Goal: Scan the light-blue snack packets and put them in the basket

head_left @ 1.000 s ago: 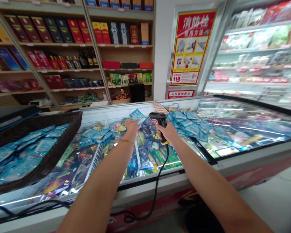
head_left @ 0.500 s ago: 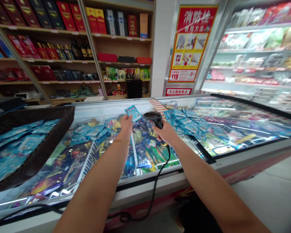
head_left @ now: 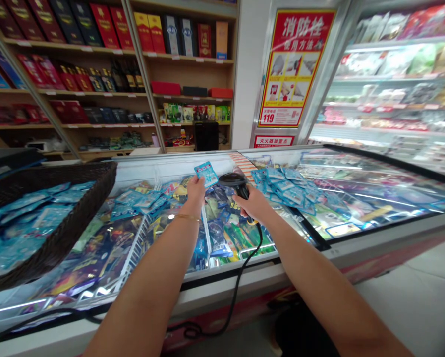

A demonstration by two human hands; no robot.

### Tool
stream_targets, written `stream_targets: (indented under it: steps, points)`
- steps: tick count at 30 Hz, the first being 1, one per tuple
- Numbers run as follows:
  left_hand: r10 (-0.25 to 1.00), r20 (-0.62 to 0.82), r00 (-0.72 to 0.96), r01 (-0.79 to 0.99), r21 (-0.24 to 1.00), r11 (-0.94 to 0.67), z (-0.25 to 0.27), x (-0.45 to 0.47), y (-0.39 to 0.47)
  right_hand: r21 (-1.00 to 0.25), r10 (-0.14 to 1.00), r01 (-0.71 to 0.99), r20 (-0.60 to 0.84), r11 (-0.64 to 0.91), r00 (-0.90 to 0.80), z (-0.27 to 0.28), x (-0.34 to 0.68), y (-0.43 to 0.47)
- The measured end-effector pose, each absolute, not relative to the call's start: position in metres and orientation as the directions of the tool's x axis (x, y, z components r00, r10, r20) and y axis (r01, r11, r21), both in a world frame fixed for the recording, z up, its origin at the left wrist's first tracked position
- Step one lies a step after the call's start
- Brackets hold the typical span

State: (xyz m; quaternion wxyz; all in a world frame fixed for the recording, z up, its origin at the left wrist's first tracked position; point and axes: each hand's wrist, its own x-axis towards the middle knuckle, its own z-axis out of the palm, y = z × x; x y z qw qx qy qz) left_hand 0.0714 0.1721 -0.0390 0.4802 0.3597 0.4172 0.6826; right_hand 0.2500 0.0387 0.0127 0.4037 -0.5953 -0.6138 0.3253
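Observation:
Between the fingers of my left hand [head_left: 195, 190] is a small blue packet [head_left: 206, 174], held up over the freezer's glass lid. My right hand [head_left: 255, 203] is wrapped round the handle of a black barcode scanner [head_left: 233, 181], its head turned towards the packet and just right of it. The scanner's black cord [head_left: 241, 277] hangs over the freezer's front edge. Right of the scanner, a heap of similar blue packets [head_left: 287, 187] lies on the glass. A smaller group of blue packets [head_left: 142, 202] lies to the left of my left hand.
A dark woven basket [head_left: 92, 208] full of blue packets stands on the freezer [head_left: 341, 253] at the left. Bagged goods show through the glass. Behind are wooden shelves [head_left: 185, 58] with boxes and bottles, a red poster [head_left: 297, 64] and a lit display fridge [head_left: 397, 74].
The view has shifted very slightly. Both hands keep their grips, and the blue packet stays in front of the scanner with hardly any movement.

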Motion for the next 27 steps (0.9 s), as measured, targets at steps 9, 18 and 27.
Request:
stream_targets:
  steps: [9, 18, 27]
  points:
    - [0.949, 0.066, -0.309, -0.363, 0.914, -0.181, -0.034, 0.072, 0.169, -0.896, 0.995, 0.441, 0.089, 0.059, 0.047, 0.011, 0.250, 0.040]
    - [0.954, 0.000, -0.299, -0.286, 0.954, -0.090, -0.016, 0.097, 0.157, -0.988, 0.983, 0.137, 0.098, 0.077, 0.153, 0.020, 0.290, 0.045]
    - [0.983, 0.099, -0.156, 0.114, 0.990, -0.081, 0.031, 0.223, 0.164, -0.979, 0.902, 0.178, 0.164, 0.099, 0.399, 0.045, 0.412, 0.014]
